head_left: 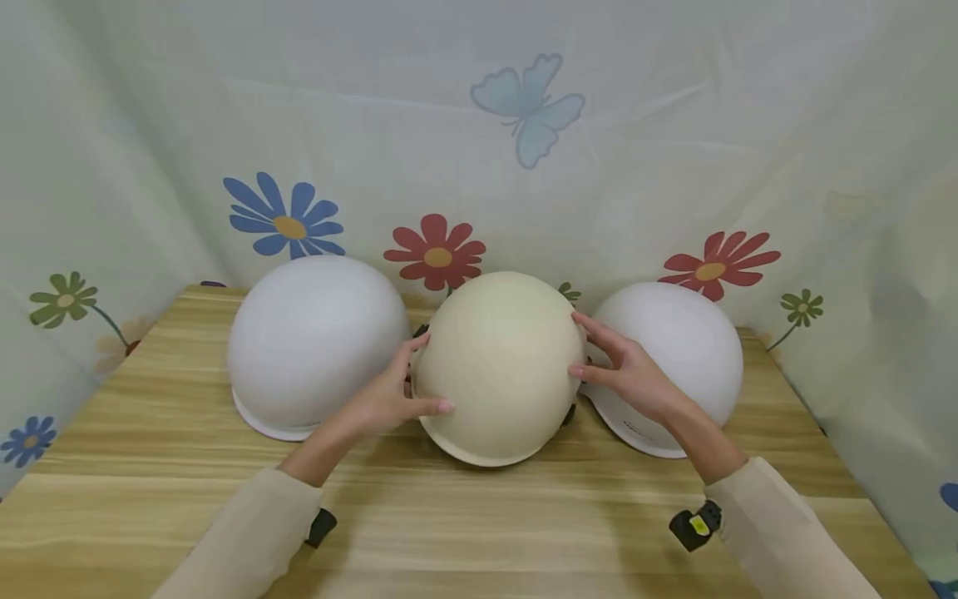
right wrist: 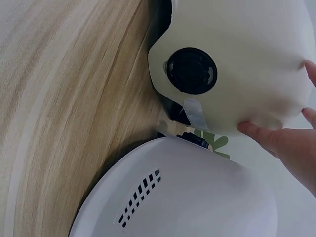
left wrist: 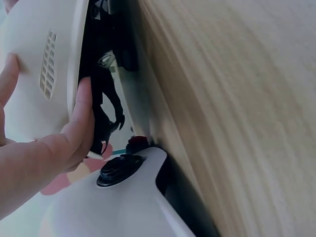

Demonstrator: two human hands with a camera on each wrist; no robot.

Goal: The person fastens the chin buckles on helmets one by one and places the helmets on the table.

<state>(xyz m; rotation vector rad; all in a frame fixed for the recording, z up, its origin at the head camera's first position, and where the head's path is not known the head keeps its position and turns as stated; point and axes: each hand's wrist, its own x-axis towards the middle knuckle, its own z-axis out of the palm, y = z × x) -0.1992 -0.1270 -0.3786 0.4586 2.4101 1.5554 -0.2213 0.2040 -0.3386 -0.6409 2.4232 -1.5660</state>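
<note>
Reaching in on the near side of the cream helmet (head_left: pixel 501 366): two beige sleeves (head_left: pixel 254 528) above a wooden table (head_left: pixel 464 541). Left hand (head_left: pixel 385 401) pinches that helmet's left rim, fingers tucked under, thumb on shell; right hand (head_left: pixel 630 374), fingers spread, touches its right side. Cream helmet lies between a white helmet (head_left: pixel 314 341) at its left and a second white helmet (head_left: pixel 681 358) at its right; full table contact: cannot tell. Behind it: flowered curtain (head_left: pixel 374 125).
</note>
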